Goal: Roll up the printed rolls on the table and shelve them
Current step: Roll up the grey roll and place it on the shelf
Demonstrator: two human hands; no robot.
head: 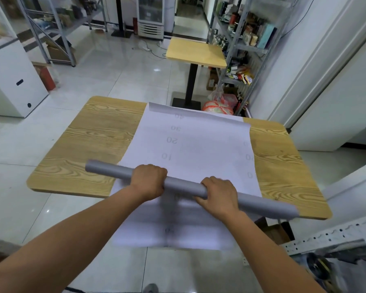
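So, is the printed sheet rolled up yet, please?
Mostly spread: the sheet lies unrolled across the table; left hand and right hand grip a grey roll.

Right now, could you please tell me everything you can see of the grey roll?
The grey roll is a long, slim, smooth matte tube, apparently rolled sheet. It is held slantwise across the white sheet on the wooden table, both ends reaching past the sheet's sides. The left hand and right hand each grip it near the middle.
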